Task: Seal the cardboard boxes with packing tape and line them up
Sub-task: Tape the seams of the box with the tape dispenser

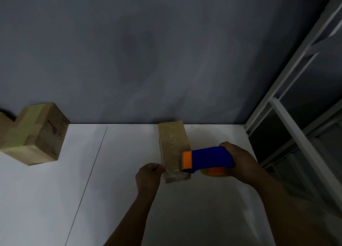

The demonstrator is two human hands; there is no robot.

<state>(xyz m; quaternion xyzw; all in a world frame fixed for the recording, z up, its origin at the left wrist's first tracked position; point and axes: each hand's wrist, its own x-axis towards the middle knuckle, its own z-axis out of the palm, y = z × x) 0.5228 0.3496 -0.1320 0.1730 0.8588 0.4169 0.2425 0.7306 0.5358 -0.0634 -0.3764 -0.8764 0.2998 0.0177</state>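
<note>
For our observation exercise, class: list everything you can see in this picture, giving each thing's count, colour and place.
narrow box: one, brown, taped, middle of the table by the wall
big boxes: two, brown with greenish tape, table's left; one cut off by the picture's edge
tape dispenser: one, blue and orange, over the narrow box's near end
table: one, white
wall: one, grey, behind the table
frame: one, white metal, right side
left hand: fingers curled at the narrow box's near left corner
right hand: grips the tape dispenser
</note>
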